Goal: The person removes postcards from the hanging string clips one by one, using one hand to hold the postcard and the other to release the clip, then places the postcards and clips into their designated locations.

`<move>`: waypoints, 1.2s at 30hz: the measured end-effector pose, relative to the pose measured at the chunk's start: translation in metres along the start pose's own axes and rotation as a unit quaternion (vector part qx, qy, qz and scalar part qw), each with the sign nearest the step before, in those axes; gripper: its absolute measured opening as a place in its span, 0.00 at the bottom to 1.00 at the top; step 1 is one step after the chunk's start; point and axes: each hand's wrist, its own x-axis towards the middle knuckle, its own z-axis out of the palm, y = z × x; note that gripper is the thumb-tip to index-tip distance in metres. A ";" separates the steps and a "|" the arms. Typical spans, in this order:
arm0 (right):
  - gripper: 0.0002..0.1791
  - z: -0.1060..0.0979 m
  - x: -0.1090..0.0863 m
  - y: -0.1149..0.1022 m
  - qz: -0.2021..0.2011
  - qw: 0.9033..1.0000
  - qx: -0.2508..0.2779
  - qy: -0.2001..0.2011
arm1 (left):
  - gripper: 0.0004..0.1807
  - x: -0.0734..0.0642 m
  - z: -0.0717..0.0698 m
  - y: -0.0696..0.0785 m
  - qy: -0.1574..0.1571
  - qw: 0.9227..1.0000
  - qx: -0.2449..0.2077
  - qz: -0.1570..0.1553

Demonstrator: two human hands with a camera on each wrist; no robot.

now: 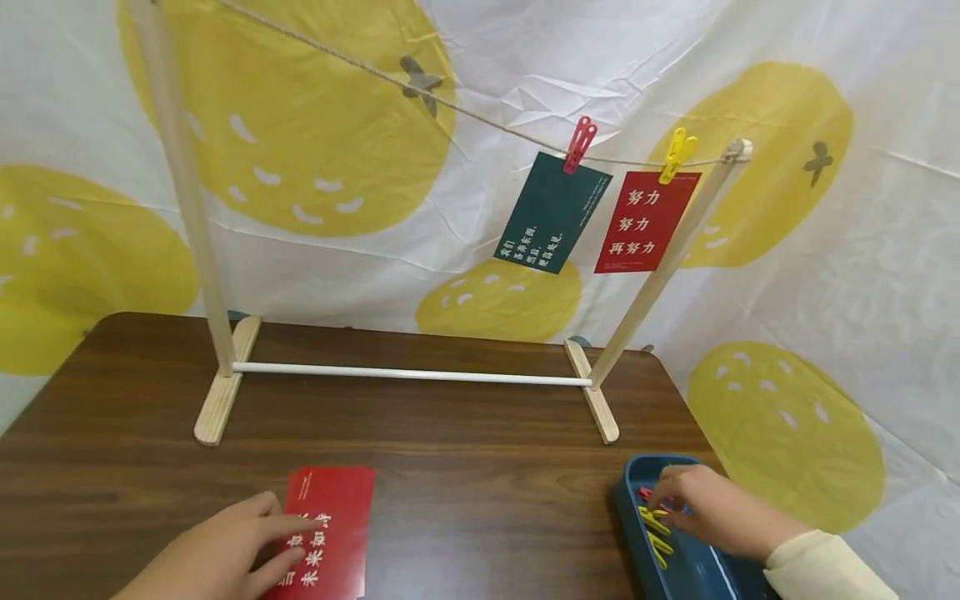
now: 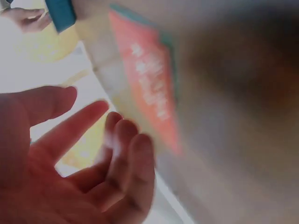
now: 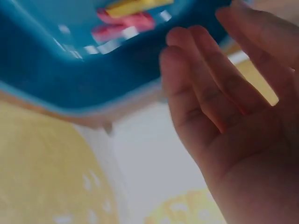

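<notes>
My left hand (image 1: 225, 542) is over a stack of red cards (image 1: 347, 510) with white writing, its fingers loosely bent and nothing held. In the left wrist view the stack shows green edges beneath its red top card (image 2: 145, 74), apart from the fingertips. On the right, my right hand (image 1: 712, 508) reaches over a blue tray (image 1: 637, 533), fingers slightly bent. Yellow clothespins (image 1: 657, 542) lie in that tray beside pink ones (image 3: 126, 23). The right wrist view shows no clothespin between the fingers.
A wooden stand (image 1: 183, 192) with a sagging twine line (image 1: 480, 115) stands at the table's back. From it hang a green card (image 1: 551, 217) on a red clothespin (image 1: 580, 146) and a red card (image 1: 645, 225) on a yellow clothespin (image 1: 677, 156). A white rod (image 1: 412, 374) joins the stand's feet.
</notes>
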 end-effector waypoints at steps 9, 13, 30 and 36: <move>0.23 -0.074 0.012 -0.068 0.012 0.982 -0.109 0.155 | 0.23 0.014 -0.041 0.091 0.350 0.883 0.101 0.297; 0.28 -0.091 0.011 -0.098 0.010 0.972 -0.145 0.187 | 0.25 0.018 -0.054 0.118 0.367 0.870 0.088 0.318; 0.35 -0.270 0.205 -0.109 0.158 0.945 -0.083 0.272 | 0.45 0.261 -0.132 0.135 0.255 0.947 -0.181 0.073; 0.27 -0.286 0.245 -0.098 0.215 0.954 -0.024 0.209 | 0.34 0.295 -0.107 0.142 0.281 0.929 -0.221 0.099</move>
